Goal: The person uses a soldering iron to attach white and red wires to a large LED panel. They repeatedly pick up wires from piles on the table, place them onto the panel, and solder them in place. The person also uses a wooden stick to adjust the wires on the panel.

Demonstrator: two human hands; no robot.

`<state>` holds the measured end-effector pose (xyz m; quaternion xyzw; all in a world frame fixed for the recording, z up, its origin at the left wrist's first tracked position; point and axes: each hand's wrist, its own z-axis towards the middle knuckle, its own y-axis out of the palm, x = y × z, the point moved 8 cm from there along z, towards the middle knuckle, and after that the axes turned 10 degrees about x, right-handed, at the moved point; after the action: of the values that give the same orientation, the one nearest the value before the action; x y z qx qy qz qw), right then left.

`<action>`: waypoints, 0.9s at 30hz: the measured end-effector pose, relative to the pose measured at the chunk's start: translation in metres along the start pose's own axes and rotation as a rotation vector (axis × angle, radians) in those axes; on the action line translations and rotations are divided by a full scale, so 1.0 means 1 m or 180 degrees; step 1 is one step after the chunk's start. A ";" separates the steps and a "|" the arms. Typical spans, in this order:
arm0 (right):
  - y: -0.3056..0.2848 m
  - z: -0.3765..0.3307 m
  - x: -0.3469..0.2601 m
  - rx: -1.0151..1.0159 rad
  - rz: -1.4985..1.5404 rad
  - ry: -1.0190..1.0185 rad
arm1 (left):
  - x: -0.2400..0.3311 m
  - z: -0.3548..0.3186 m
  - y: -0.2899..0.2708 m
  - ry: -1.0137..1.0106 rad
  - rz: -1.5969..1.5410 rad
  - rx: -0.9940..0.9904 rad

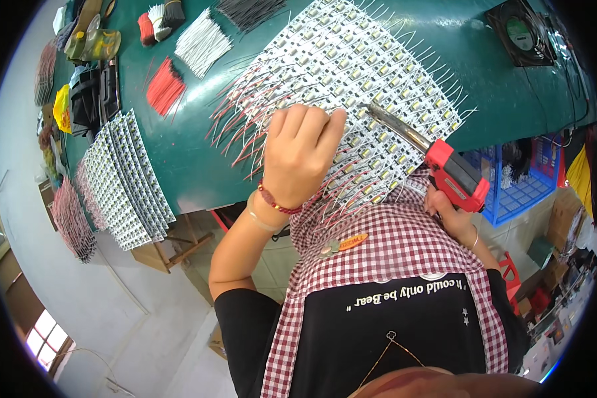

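Observation:
A large white sheet of small circuit boards [351,50], set with rows of yellowish components, lies at the table's near edge in front of me. Red and white wires [235,126] stick out along its left side, white ones along its right. My left hand [302,152] is over the sheet's left middle, fingers curled downward; what they pinch is hidden beneath them. In my right hand [450,213] is a red and black soldering gun [454,176], gripped by its handle. Its long metal nose points left, with the tip at the boards just right of my left hand.
Bundles of red wires [166,86], white wires [203,43] and black wires [249,12] lie on the green table [199,159]. Stacked wired board sheets [123,182] overhang its left edge. A black fan [521,33] stands far right, above a blue crate [517,196].

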<state>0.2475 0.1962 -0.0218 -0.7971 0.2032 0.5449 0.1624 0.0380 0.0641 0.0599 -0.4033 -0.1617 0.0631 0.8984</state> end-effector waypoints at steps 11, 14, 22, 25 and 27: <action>-0.001 -0.006 0.012 0.0013 -0.0320 0.0133 | -0.003 -0.019 0.032 -0.0246 -0.0372 -0.0343; 0.000 -0.005 0.010 -0.0008 -0.0363 -0.0009 | -0.006 -0.019 0.032 -0.0264 -0.0439 -0.0343; 0.000 -0.006 0.014 -0.0005 -0.0472 -0.0016 | -0.006 -0.017 0.033 -0.0252 -0.0466 -0.0319; 0.001 -0.006 0.015 0.0033 -0.0572 -0.0062 | -0.006 -0.017 0.035 -0.0246 -0.0472 -0.0371; -0.005 -0.007 0.020 -0.0034 -0.0376 0.0043 | -0.007 -0.017 0.034 -0.0265 -0.0460 -0.0438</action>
<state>0.2626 0.1945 -0.0377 -0.8122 0.1539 0.5301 0.1887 0.0374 0.0733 0.0220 -0.4484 -0.2316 0.0036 0.8633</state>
